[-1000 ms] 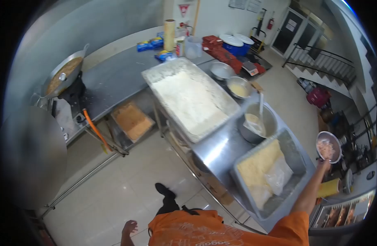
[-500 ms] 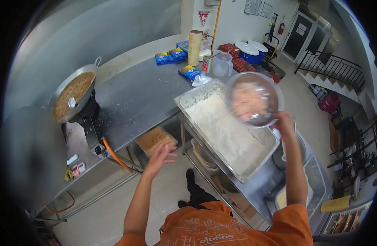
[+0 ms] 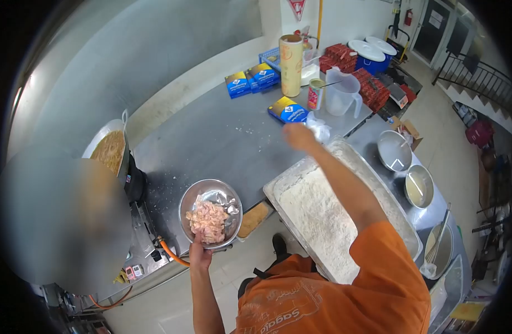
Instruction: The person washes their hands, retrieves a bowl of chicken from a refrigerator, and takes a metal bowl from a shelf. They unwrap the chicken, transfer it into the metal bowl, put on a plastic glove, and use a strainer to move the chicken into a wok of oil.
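Note:
A steel mixing bowl (image 3: 232, 214) with pale pink raw meat pieces (image 3: 207, 221) is at the front edge of the steel table. My left hand (image 3: 200, 253) grips its near rim, thumb inside beside the meat. My right hand (image 3: 300, 137) is stretched across the far corner of a metal tray (image 3: 409, 236) of white flour (image 3: 317, 217). It is close to a blue box (image 3: 288, 110) and a crumpled white plastic bag (image 3: 318, 131); its fingers are smeared by motion.
A wok of brown food (image 3: 110, 151) stands on a burner at left, with an orange hose (image 3: 172, 255) below. Behind are a plastic-wrap roll (image 3: 291, 65), a can (image 3: 315, 94) and a clear jug (image 3: 342, 92). Two bowls (image 3: 395, 150) and a pot with a whisk (image 3: 436, 245) line the right.
The bowl of meat has moved from my right hand over the flour tray to my left hand at the left table. My right hand has swung left toward the blue box.

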`<state>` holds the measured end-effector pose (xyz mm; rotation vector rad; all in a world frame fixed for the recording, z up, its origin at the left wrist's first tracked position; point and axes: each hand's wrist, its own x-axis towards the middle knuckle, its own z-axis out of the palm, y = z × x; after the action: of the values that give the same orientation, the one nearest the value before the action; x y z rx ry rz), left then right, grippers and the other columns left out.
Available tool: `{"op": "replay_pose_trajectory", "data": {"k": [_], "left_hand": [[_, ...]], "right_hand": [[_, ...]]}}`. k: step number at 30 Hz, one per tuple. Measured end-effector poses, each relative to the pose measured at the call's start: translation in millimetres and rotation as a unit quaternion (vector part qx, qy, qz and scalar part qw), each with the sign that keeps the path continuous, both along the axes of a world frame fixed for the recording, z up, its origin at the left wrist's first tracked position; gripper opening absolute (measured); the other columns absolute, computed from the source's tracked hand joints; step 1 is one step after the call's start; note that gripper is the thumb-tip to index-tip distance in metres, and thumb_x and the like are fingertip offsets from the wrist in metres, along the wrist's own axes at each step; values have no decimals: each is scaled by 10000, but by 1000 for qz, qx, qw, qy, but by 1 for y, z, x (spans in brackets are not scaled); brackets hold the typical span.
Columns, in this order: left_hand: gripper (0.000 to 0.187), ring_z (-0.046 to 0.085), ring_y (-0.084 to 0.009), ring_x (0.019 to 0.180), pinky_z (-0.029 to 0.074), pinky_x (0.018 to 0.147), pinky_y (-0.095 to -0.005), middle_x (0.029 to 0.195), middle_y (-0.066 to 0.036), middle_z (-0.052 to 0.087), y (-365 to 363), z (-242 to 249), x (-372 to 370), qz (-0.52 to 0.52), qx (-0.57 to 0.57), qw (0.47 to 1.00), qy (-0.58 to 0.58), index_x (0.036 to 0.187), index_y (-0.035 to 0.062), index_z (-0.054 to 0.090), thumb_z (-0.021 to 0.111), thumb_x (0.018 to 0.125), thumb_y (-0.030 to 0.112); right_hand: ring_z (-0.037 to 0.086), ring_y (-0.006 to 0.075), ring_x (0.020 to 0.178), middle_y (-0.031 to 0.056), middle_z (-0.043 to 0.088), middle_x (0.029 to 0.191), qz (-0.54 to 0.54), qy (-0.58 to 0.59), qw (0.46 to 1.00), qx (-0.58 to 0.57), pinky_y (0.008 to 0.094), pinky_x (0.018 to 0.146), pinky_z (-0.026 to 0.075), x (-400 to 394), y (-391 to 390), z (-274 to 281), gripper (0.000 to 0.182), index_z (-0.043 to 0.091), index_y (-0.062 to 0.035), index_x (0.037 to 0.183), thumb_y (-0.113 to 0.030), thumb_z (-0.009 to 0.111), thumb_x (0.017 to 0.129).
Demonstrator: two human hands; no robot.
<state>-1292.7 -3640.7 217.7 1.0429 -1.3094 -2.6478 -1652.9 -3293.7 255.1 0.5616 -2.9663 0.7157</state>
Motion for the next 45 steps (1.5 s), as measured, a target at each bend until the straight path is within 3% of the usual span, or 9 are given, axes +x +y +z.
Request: {"op": "replay_pose_trajectory", "data": {"k": [3, 8, 22, 26, 32, 35, 37, 41, 45], "left_hand": [[478, 636, -277, 1046, 599, 786, -389, 1277, -142, 558, 0, -11, -22, -10, -27, 1000, -11, 1378, 21, 375, 494, 987, 269], [464, 640, -223, 1017, 587, 738, -347, 1220, -120, 586, -1, -30, -58, -67, -127, 990, -15, 1354, 12, 405, 535, 977, 250], [587, 573, -214, 1103, 536, 826, -396, 1252, -113, 548, 12, 17, -119, -242, -273, 927, -84, 1381, 93, 373, 480, 967, 495], [575, 580, -211, 1034, 530, 805, -377, 1210, -116, 541, -16, -19, -121, -223, -305, 924, -57, 1410, 101, 356, 534, 962, 414], [577, 583, -191, 955, 523, 722, -308, 1144, -131, 536, -37, 15, -92, -86, -389, 916, -43, 1411, 98, 379, 633, 918, 257], [512, 587, -193, 942, 518, 715, -309, 1107, -130, 557, -37, 36, -76, -133, -592, 793, -58, 1366, 98, 451, 647, 904, 199], [446, 587, -193, 941, 510, 716, -306, 1101, -121, 573, -35, 36, -74, -122, -599, 791, -18, 1317, 95, 507, 647, 897, 141], [426, 589, -187, 952, 504, 745, -308, 1151, -117, 567, -13, 43, -86, -142, -573, 807, 22, 1306, 96, 513, 638, 900, 119], [401, 592, -181, 971, 502, 775, -312, 1195, -113, 555, -1, 55, -86, -164, -564, 808, 38, 1292, 96, 525, 627, 905, 102]], "right_hand": [[658, 347, 890, 149, 684, 959, -92, 6, 993, 79, 469, 767, 528, -94, 84, -60, 200, 691, -105, 919, -217, 629, 766], [657, 328, 821, 137, 685, 845, 37, -99, 983, 149, 426, 735, 532, -100, 139, -63, 121, 702, -118, 803, -176, 685, 698], [667, 283, 780, 139, 691, 825, 29, -51, 998, -8, 398, 695, 522, -103, 138, 30, 140, 691, -57, 798, -169, 706, 716], [668, 304, 840, 141, 691, 859, 87, 8, 959, 269, 433, 717, 532, -98, 129, -44, 120, 705, -106, 814, -208, 677, 757], [650, 314, 837, 103, 677, 818, 69, 103, 957, 264, 477, 712, 515, -92, 125, 3, 144, 681, -113, 762, -233, 613, 801], [642, 331, 762, 121, 676, 814, 62, 160, 920, 351, 460, 682, 512, -99, 124, 43, 167, 670, -97, 744, -232, 597, 810], [643, 339, 752, 129, 682, 828, 16, 64, 969, 237, 456, 672, 505, -102, 123, 67, 191, 656, -67, 732, -225, 588, 814], [650, 342, 774, 148, 680, 840, 111, 81, 989, 57, 444, 692, 508, -117, 123, -6, 159, 648, -38, 830, -185, 661, 771], [651, 304, 938, 149, 684, 986, 75, -37, 970, 229, 434, 772, 524, -104, 112, -59, 265, 698, -60, 893, -265, 720, 726]]}}
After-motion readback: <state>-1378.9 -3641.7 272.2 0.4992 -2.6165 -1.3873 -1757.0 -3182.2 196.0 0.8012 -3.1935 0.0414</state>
